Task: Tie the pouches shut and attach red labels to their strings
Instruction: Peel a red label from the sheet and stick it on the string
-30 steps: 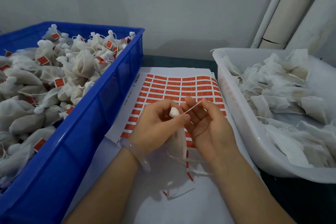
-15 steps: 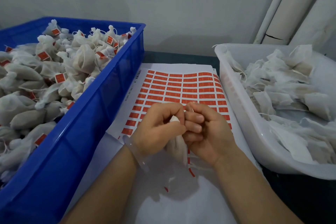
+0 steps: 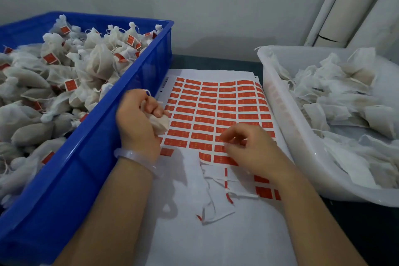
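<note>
A blue crate (image 3: 90, 168) of tied, labelled pouches (image 3: 97, 65) stood on the left, and a white tub (image 3: 287, 136) of untied pouches (image 3: 336, 110) on the right. Between them lay the sheet of red labels (image 3: 216, 110). The left hand (image 3: 136, 121), just beside the crate wall, had its fingers curled tight round one pouch (image 3: 161, 125), with the string (image 3: 148, 92) looping up above the knuckles. The right hand (image 3: 252, 149) hung over the sheet's lower rows with its fingers loosely bent. It was blurred, so whether the fingertips pinched a label could not be told.
</note>
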`<state>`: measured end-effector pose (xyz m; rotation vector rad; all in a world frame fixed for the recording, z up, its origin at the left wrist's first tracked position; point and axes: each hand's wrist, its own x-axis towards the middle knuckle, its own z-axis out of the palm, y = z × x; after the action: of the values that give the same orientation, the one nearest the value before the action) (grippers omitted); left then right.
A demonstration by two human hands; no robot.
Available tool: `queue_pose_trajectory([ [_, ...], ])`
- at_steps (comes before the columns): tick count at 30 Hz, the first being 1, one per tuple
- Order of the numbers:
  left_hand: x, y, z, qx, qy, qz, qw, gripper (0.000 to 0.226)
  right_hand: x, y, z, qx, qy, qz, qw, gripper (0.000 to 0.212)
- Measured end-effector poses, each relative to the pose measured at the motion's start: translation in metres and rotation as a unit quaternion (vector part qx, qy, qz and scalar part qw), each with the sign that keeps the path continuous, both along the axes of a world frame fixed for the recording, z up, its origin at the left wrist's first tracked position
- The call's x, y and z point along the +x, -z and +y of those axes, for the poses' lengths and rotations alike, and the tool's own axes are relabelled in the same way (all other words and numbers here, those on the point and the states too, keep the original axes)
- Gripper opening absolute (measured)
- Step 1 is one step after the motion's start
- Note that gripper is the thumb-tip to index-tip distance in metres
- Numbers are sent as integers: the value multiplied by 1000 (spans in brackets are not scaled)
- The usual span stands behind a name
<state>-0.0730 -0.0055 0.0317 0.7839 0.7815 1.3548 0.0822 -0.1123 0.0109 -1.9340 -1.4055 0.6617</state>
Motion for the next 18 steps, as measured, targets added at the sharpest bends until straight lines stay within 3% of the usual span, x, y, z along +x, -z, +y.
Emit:
queue_pose_trajectory([
  [3,2,0,-1,-56,-7,11,998,41,-13,-2,-3,-38,-45,8,998,42],
  [6,4,-3,0,-68,3,20,997,47,-33,5,1,-39,-20,-54,998,67],
  [8,6,-5,0,-77,13,41,996,43,-41,12,5,0,-9,-87,996,53],
  [11,8,-4,1,-70,23,98,992,38,-31,14,5,78,19,-54,995,29],
  [18,15,9,-2,40,67,319,945,13,-10,13,11,127,97,157,975,21],
])
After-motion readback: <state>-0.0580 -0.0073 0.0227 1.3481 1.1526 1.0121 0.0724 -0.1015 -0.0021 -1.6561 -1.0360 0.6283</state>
